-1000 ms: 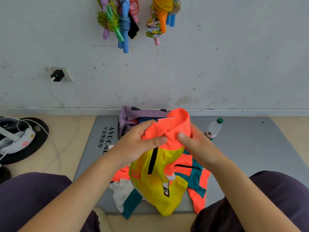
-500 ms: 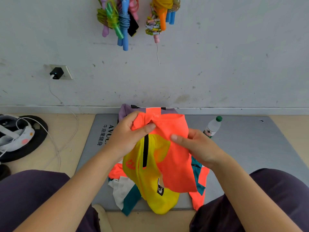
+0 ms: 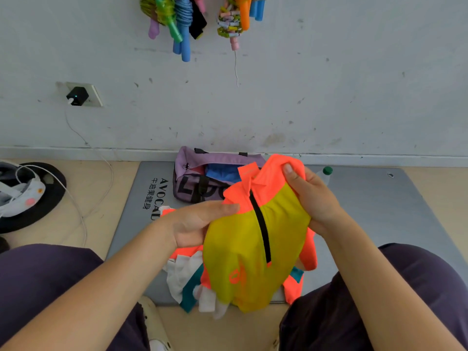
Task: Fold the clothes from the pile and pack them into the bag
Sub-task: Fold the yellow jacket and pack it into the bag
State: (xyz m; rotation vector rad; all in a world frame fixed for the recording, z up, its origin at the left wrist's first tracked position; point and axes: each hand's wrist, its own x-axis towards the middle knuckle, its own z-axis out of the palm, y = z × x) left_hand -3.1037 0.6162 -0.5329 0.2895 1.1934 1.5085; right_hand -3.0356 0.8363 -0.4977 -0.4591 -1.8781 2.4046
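Holding the yellow-and-orange top (image 3: 253, 239) up in front of you, you have both hands on its upper end. Your right hand (image 3: 312, 198) wraps the orange collar side, thumb on the front, fingers curled behind the cloth. Your left hand (image 3: 195, 224) pinches the opposite orange edge near the head of the black zip (image 3: 260, 229), its fingers lying fairly straight along the fabric.

The garment hangs with its long axis running from the collar, away from you, down toward your lap, zip facing you and tilted slightly. Its hem droops over the pile of clothes (image 3: 187, 277) on the grey mat (image 3: 379, 198) between your knees.

The relation that matters: the purple bag (image 3: 200, 173) sits beyond the top, straight ahead against the wall, its opening facing up with blue cloth already inside. It lies slightly to your left of the garment, so your left hand is the nearer one to its mouth; your right hand overlaps the bag's far end in this view.

The top looks unfolded yet, so I judge folding comes first. A water bottle (image 3: 326, 172) stands just behind your right hand; mind it when reaching forward.
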